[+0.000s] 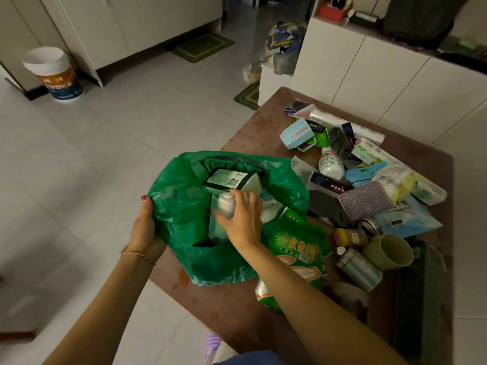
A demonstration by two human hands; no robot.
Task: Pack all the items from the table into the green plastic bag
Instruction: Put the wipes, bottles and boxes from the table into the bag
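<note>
Green plastic bag [184, 206] sits open at the bench [245, 133] edge, a boxed item already inside. Left hand [143, 227] pinches the bag's rim, right hand [242, 219] is wrapped around a small white bottle [227, 204] over the opening. Loads of packets, a green cup [387, 251] and another bottle [330, 164] are piled to the right.

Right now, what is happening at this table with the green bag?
A person is packing things into the green plastic bag. The left hand holds the bag's edge open, while the right hand lowers a small white bottle into it. A box with a barcode is already inside. Many items remain on the brown table, among them a pale green cup and a green packet.
</note>
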